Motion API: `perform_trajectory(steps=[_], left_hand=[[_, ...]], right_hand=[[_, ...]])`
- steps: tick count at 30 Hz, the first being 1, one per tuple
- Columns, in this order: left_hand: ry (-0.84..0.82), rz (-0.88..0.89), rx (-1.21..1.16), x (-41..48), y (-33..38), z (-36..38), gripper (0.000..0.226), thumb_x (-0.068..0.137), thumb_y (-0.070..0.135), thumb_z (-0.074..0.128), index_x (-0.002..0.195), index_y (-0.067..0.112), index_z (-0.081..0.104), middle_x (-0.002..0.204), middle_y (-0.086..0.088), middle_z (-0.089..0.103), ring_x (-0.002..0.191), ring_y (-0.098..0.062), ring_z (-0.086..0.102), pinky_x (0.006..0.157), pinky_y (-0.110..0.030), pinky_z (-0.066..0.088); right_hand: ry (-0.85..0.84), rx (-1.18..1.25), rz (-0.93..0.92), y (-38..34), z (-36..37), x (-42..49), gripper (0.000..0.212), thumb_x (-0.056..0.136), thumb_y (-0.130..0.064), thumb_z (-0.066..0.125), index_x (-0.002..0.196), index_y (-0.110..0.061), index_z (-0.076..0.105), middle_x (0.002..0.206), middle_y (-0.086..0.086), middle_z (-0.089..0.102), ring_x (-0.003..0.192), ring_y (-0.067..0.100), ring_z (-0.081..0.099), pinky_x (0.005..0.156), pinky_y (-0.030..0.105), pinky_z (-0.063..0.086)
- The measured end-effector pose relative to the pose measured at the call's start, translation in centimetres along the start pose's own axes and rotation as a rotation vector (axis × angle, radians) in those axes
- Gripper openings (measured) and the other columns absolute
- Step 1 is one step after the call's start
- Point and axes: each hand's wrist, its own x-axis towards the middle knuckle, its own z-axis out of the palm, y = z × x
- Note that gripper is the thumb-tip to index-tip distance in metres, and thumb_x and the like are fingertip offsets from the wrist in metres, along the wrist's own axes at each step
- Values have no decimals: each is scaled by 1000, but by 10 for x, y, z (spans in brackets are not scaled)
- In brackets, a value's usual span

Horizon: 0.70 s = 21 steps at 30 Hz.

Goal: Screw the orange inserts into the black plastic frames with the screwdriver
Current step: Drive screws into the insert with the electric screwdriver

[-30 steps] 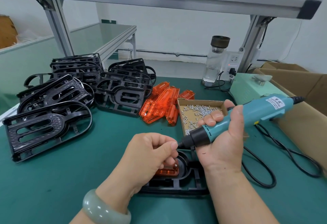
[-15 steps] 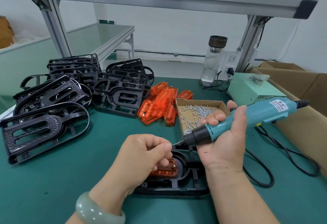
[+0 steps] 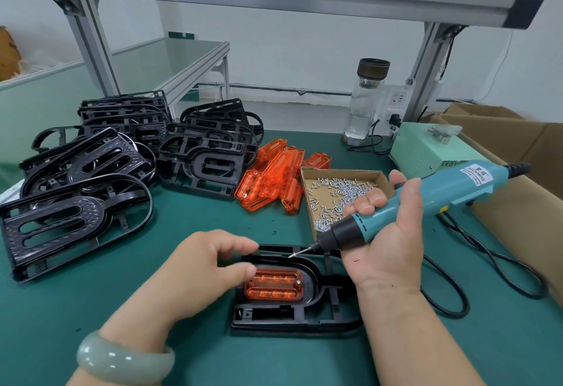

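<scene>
Green matting covers the counter (image 3: 91,309), and close to me on it lies the black frame (image 3: 304,321), flat, with one orange insert (image 3: 274,285) seated in its oval recess. I judge the frame light and stiff but thin-ribbed, likely to skid on the mat under bit pressure, so I would press it down by its outer rim. The insert looks like hard, clear plastic; I'd expect it to crack if overdriven, so I'd handle it by the long edges.

My left hand (image 3: 201,267) sits at the frame's left end, its fingers loosely spread and gripping nothing; blur stops me saying whether they touch the rim. My right hand (image 3: 387,251) has its fingers wrapped round the screwdriver (image 3: 411,203), whose bit slants down and left with a screw (image 3: 293,254) on its tip, just over the frame's far rim and apart from the insert.

Beyond that stands the screw box (image 3: 335,178), just beside it the loose inserts (image 3: 271,178), then the stacked frames (image 3: 91,178) to the left. The screwdriver's cable (image 3: 487,264) loops away right.
</scene>
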Motion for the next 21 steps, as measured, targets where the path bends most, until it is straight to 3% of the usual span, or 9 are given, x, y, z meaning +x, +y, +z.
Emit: perform_trajectory(steps=[4, 7, 10, 18, 21], left_hand=[[-146, 25, 145, -1, -10, -7, 56, 70, 31, 81, 112, 53, 52, 119, 37, 44, 114, 13, 42, 96, -13, 32], [-159, 55, 178, 2, -10, -2, 67, 69, 33, 81, 124, 48, 47, 121, 35, 38, 111, 12, 40, 98, -11, 29], [-134, 98, 160, 1, -10, 7, 61, 68, 36, 82, 115, 55, 48, 110, 33, 44, 98, 17, 42, 83, -3, 33], [-113, 114, 153, -3, -10, 17, 50, 61, 40, 84, 96, 52, 51, 84, 15, 55, 70, 3, 50, 67, -11, 41], [-86, 150, 190, -4, -9, 20, 55, 58, 47, 82, 100, 52, 47, 98, 25, 51, 85, 12, 45, 75, -8, 36]], right_hand=[[-27, -38, 0, 0, 1, 0, 28, 78, -44, 61, 99, -25, 57, 59, -10, 49, 48, 4, 46, 53, 18, 43], [-48, -57, -2, 1, 1, -1, 28, 79, -42, 61, 100, -24, 56, 58, -9, 49, 48, 5, 46, 53, 18, 44], [-65, -93, -9, 2, 2, -2, 28, 80, -40, 59, 102, -23, 56, 57, -8, 49, 47, 5, 46, 52, 17, 44], [-151, -248, -43, 10, 5, -8, 25, 85, -37, 61, 103, -21, 56, 55, -5, 49, 48, 9, 45, 52, 21, 43], [-178, -272, -60, 12, 5, -9, 21, 86, -33, 54, 102, -20, 56, 54, -4, 48, 47, 10, 45, 52, 22, 43]])
